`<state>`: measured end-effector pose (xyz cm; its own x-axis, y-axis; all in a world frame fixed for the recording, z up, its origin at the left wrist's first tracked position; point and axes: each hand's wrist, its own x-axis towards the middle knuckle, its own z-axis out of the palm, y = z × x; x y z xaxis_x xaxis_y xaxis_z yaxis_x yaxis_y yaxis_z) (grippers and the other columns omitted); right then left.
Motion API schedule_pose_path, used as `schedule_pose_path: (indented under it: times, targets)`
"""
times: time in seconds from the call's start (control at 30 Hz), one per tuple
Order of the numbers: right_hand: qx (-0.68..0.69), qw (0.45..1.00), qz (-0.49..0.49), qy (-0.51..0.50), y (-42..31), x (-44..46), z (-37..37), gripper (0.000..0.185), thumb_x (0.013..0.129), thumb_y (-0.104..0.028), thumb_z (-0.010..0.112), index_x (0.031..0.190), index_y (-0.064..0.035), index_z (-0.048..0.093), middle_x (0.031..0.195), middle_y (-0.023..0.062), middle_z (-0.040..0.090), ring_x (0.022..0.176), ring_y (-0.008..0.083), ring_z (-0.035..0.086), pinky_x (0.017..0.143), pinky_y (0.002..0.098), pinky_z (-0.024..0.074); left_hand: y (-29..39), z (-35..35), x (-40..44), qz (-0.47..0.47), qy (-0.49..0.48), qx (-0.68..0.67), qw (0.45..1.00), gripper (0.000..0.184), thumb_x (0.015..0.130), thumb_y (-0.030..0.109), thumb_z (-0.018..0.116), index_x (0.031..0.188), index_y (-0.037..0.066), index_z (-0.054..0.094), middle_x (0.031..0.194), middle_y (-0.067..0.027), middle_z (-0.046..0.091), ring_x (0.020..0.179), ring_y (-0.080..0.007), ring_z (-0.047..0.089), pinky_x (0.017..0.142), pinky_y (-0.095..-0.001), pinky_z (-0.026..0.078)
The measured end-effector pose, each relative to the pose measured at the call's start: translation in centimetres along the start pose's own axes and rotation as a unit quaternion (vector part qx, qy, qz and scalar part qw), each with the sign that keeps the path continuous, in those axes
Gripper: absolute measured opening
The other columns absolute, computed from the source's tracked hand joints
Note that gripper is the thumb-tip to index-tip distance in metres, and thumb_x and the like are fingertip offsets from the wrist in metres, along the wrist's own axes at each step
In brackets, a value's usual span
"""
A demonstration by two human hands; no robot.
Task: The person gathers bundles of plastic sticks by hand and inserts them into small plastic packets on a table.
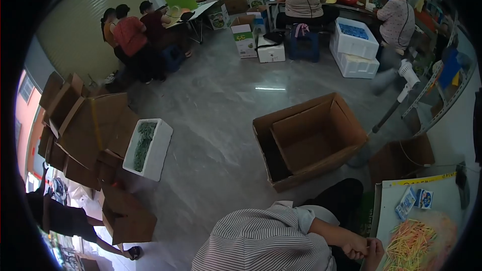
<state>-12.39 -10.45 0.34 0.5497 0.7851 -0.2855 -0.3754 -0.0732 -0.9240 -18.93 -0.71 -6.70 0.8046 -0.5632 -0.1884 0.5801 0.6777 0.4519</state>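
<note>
At the lower right, my left hand (354, 247) and my right hand (374, 254) are close together at the table's near edge. The fingers of both are curled closed. Between them is something too small to make out. Just right of my hands lies a heap of thin yellow, orange and pink sticks (412, 243), partly in a clear plastic bag (444, 233). Above the heap are two small blue-and-white packets, one lying slanted (405, 202) and one beside it (425, 199). All of this rests on a pale tabletop (390, 195).
A large open cardboard box (311, 140) stands on the floor beside my knees. Farther left is a white foam box (159, 155) with green contents, near stacked cardboard (95, 125). A standing fan (401, 80) is at right. Several people work at tables behind; another person (65, 223) is at lower left.
</note>
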Motion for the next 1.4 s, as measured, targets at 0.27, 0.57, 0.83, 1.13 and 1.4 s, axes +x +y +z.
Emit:
schedule_pose_path:
  times: [0.27, 0.57, 0.83, 1.13, 1.4]
  targets:
    - [-0.188, 0.98, 0.009, -0.065, 0.3, -0.6, -1.7, 0.052, 0.086, -0.042, 0.028, 0.093, 0.0019, 0.053, 0.086, 0.0109, 0.056, 0.076, 0.0191, 0.054, 0.07, 0.0288, 0.0423, -1.8, 0.4, 0.3, 0.008, 0.009, -0.059, 0.998, 0.012, 0.078, 0.012, 0.049, 0.087, 0.006, 0.043, 0.069, -0.0023, 0.045, 0.054, -0.0105, 0.045, 0.045, -0.0188, 0.038]
    - [-0.277, 0.959, -0.057, -0.014, -1.5, -1.3, -2.3, 0.043, 0.089, -0.031, 0.028, 0.086, 0.002, 0.055, 0.077, 0.007, 0.056, 0.069, 0.0149, 0.051, 0.066, 0.0245, 0.0387, 0.7, 3.1, 1.2, -0.013, 0.11, 0.06, 0.992, 0.019, 0.081, 0.021, 0.048, 0.09, 0.004, 0.046, 0.074, -0.0041, 0.048, 0.057, -0.01, 0.046, 0.046, -0.0185, 0.039]
    - [-0.299, 0.944, -0.117, 0.078, -1.8, -0.5, -6.3, 0.037, 0.088, -0.027, 0.029, 0.081, -0.0003, 0.054, 0.079, 0.0068, 0.054, 0.073, 0.015, 0.049, 0.065, 0.0255, 0.0374, 3.5, 6.3, 3.0, 0.036, 0.137, 0.162, 0.977, 0.017, 0.081, 0.019, 0.045, 0.07, 0.006, 0.045, 0.06, -0.0015, 0.041, 0.043, -0.0077, 0.033, 0.035, -0.0183, 0.023]
    - [-0.317, 0.943, -0.096, -0.019, -1.0, 0.1, -5.9, 0.039, 0.089, -0.028, 0.026, 0.084, 0.0006, 0.052, 0.082, 0.0075, 0.053, 0.076, 0.0162, 0.049, 0.07, 0.0256, 0.0366, 3.3, 4.6, 3.5, 0.018, 0.135, 0.102, 0.985, 0.018, 0.08, 0.018, 0.046, 0.066, 0.008, 0.044, 0.06, -0.0009, 0.04, 0.043, -0.0068, 0.031, 0.034, -0.0193, 0.022]
    - [-0.327, 0.94, -0.091, 0.017, -2.5, 0.2, -5.7, 0.025, 0.086, -0.018, 0.034, 0.088, 0.0001, 0.051, 0.078, 0.0053, 0.051, 0.071, 0.0125, 0.047, 0.065, 0.0217, 0.0365, 4.9, 5.2, 2.8, 0.006, 0.061, 0.127, 0.99, 0.009, 0.081, 0.013, 0.043, 0.074, 0.007, 0.041, 0.061, -0.0015, 0.039, 0.043, -0.0056, 0.029, 0.034, -0.0172, 0.02]
